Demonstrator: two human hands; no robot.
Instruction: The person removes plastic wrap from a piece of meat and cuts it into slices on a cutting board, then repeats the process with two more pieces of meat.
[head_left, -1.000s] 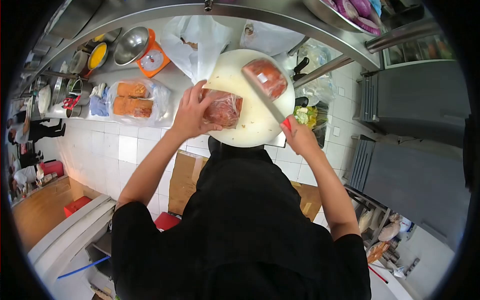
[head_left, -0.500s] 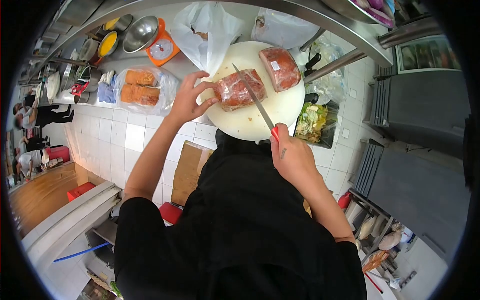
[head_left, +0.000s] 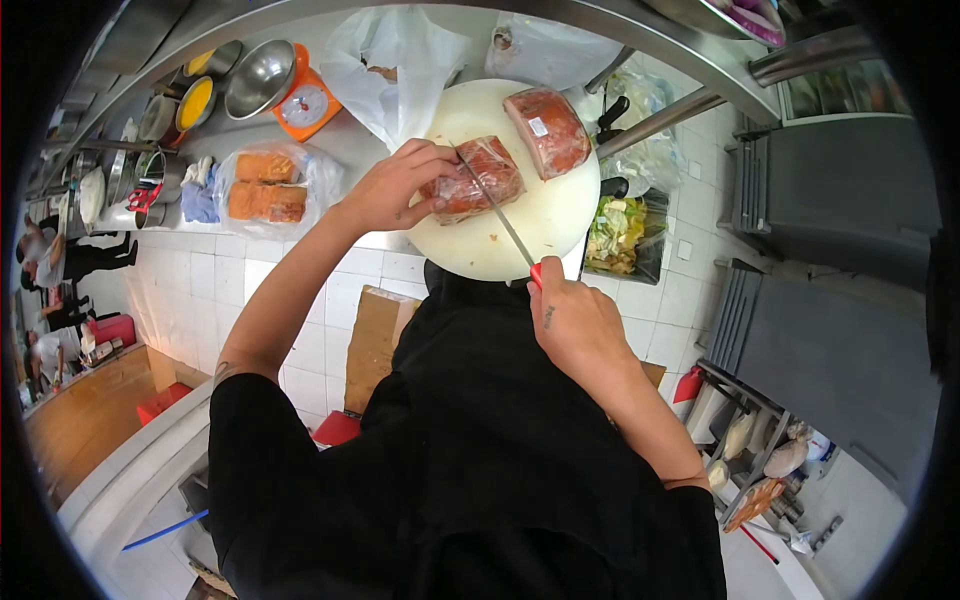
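Observation:
On the round white cutting board (head_left: pixel 540 235) lies a piece of meat in clear plastic wrap (head_left: pixel 490 165). My left hand (head_left: pixel 400 185) rests on its left end, fingers over the top and thumb at the near side. A knife (head_left: pixel 497 208) with a red handle is in my right hand (head_left: pixel 578 318), its blade lying diagonally across the wrapped meat. Whether the blade has cut in cannot be made out. A second wrapped meat block (head_left: pixel 548 133) with a small white label sits at the board's upper right.
Left of the board are a bag of orange-brown blocks (head_left: pixel 268 188), an orange scale (head_left: pixel 306 105) and a metal bowl (head_left: pixel 262 80). A plastic bag (head_left: pixel 385 75) stands behind. Right are black-handled knives (head_left: pixel 612 118) and a scraps bin (head_left: pixel 625 235). A metal rail crosses above.
My left hand has moved right onto the wrapped meat, its fingers now over the top. The knife still crosses the meat, with its tip closer to my left fingers. The view has shifted slightly.

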